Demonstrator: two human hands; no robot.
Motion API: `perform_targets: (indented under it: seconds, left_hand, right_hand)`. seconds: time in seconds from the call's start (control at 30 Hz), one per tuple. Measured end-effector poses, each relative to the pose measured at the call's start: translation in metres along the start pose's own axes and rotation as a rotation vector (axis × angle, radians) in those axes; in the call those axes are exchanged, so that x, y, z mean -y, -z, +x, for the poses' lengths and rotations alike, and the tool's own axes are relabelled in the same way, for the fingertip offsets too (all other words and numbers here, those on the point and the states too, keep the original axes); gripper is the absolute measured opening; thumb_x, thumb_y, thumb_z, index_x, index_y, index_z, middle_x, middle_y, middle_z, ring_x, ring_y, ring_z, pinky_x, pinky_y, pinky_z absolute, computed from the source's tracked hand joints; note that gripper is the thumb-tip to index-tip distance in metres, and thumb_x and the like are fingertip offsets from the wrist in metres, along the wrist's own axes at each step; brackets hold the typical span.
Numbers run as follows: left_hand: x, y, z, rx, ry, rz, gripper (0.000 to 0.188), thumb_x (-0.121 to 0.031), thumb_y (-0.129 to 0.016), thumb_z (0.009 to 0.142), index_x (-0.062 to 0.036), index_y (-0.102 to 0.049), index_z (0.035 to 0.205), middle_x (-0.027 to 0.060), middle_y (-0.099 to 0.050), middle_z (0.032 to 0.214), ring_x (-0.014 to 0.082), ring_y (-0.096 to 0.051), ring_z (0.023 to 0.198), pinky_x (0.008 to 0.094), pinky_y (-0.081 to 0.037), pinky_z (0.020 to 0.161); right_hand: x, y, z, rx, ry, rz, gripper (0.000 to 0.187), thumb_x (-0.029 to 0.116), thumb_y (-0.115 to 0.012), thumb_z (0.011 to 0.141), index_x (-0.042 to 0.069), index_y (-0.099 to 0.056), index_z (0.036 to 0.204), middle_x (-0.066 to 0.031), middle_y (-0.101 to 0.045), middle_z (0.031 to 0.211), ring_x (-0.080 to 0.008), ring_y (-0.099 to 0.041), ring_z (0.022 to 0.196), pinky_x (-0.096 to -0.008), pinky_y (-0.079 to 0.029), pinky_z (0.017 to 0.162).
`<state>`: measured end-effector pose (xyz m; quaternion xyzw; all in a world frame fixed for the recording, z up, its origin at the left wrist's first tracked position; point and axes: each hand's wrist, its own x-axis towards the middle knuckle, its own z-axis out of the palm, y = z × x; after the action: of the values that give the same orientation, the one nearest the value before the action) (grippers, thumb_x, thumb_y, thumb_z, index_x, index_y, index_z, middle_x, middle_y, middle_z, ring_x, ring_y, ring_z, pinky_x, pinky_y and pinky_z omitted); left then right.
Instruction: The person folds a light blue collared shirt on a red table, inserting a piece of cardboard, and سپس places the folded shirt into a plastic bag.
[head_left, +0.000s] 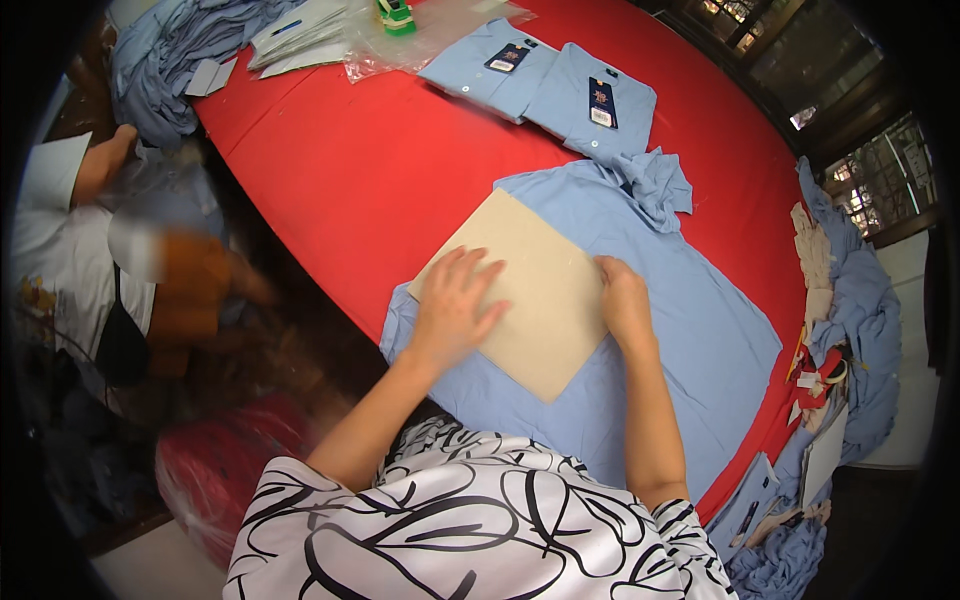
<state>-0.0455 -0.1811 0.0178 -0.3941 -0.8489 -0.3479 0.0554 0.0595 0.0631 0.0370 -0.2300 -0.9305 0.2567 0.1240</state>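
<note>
A light blue shirt [690,330] lies spread out on the red-covered table [310,200], its collar [655,185] bunched at the far end. On top of it rests a square beige cardboard sheet [545,300], turned cornerwise. My left hand [455,310] lies on the sheet's left part with its fingers spread. At the right corner, my right hand [624,300] is closed around the sheet's edge; the thumb and fingertips are partly hidden.
Two folded blue shirts [590,100] with dark tags lie beyond the spread shirt. Farther left are clear plastic bags [425,45], a green object [396,16] and white papers [300,40]. Heaped blue garments [865,330] border the right side. A person [75,230] is at left, near a plastic-wrapped red bundle [225,460].
</note>
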Motion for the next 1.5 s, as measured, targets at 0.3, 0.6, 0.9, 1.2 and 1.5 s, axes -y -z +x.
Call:
perform_targets:
  seconds: [0.3,0.6,0.9,1.2,1.5]
  left_hand:
    - [-0.003,-0.035,0.013,0.112,-0.001,0.211,0.072,-0.059,-0.069,0.078,-0.0202,-0.057,0.137,0.0058,-0.047,0.146,0.0339,-0.034,0.139,0.0708,-0.009,0.112]
    - [-0.014,-0.037,0.017,0.116,-0.017,0.222,0.072,-0.057,-0.071,0.077,-0.0207,-0.057,0.137,0.0047,-0.047,0.146,0.0334,-0.034,0.139,0.0729,-0.009,0.111]
    - [0.036,-0.07,-0.009,0.129,-0.006,0.473,0.062,-0.024,-0.062,0.084,-0.0097,-0.048,0.143,0.0061,-0.037,0.153,0.0254,-0.034,0.141,0.0643,-0.013,0.116]
    - [0.01,-0.056,0.005,-0.017,-0.117,0.43,0.068,-0.009,-0.056,0.086,-0.0194,-0.037,0.151,-0.0019,-0.042,0.148,0.0187,-0.044,0.133,0.0583,-0.03,0.114]
    - [-0.004,-0.048,0.008,0.019,-0.169,0.128,0.015,-0.007,-0.057,0.082,-0.0113,-0.06,0.095,0.004,-0.053,0.103,0.0254,-0.051,0.109,0.052,-0.033,0.113]
  right_hand:
    - [-0.024,0.013,0.041,-0.117,0.049,-0.25,0.027,0.007,-0.063,0.086,0.004,-0.066,0.113,-0.0177,-0.061,0.116,-0.0356,-0.057,0.106,-0.0424,-0.045,0.09]
    - [-0.052,0.05,0.107,-0.246,0.032,-0.278,0.027,0.009,-0.067,0.081,0.005,-0.07,0.108,-0.0108,-0.066,0.103,-0.0347,-0.058,0.099,-0.0456,-0.045,0.09]
    - [0.022,0.008,0.028,0.022,0.187,0.209,0.042,0.025,-0.059,0.096,0.01,-0.057,0.136,-0.0115,-0.048,0.146,-0.0293,-0.039,0.139,-0.0465,-0.03,0.113]
    - [0.038,-0.024,-0.049,0.415,0.339,0.296,0.047,0.033,-0.047,0.101,0.007,-0.052,0.139,-0.0185,-0.047,0.146,-0.033,-0.035,0.142,-0.0546,-0.02,0.118]
    - [-0.226,0.135,-0.152,-0.456,-0.235,-0.69,0.039,0.005,-0.065,0.076,0.013,-0.065,0.114,-0.0103,-0.06,0.109,-0.0345,-0.05,0.112,-0.0512,-0.037,0.102]
